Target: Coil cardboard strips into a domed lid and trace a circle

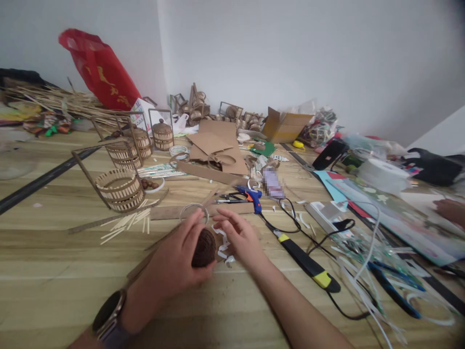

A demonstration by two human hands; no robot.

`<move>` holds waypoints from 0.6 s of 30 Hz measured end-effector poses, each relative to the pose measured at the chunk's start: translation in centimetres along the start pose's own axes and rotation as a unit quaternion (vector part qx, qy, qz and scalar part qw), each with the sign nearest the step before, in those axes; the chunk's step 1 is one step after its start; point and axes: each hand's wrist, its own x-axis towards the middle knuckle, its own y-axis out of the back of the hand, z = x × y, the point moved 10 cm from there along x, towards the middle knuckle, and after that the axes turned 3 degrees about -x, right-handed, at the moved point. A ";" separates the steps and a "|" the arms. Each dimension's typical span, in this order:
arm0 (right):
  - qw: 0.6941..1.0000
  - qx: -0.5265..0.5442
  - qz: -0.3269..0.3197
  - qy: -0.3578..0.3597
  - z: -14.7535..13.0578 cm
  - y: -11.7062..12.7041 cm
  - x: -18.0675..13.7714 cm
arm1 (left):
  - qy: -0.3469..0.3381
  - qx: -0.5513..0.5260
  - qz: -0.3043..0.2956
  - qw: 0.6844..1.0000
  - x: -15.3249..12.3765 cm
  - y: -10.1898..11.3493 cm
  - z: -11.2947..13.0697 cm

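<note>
My left hand (pixel 174 261), with a watch on its wrist, is closed around a round dark brown piece with a ridged, coiled surface (pixel 204 249). Just right of it, my right hand (pixel 238 235) has its fingers stretched out and appears to hold nothing. White paper scraps (pixel 223 245) lie between the two hands. Beyond the fingertips is a pale ring (pixel 195 213) on the table. A blue hot glue gun (pixel 253 198) rests past my right hand, close to dark-handled scissors or pliers (pixel 232 196).
Small slatted baskets (pixel 119 190) with tall handles and thin pale sticks (pixel 127 220) are at left. Brown cardboard (pixel 221 145) lies behind. A black-yellow utility knife (pixel 308 261), cables and a power strip (pixel 321 218) are at right. Another person's hand (pixel 450 211) shows at the right edge.
</note>
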 end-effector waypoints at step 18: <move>0.975 0.162 0.148 -0.015 0.4 5.0 1.0 | 0.246 -0.496 -0.200 0.808 -0.7 -4.1 -1.1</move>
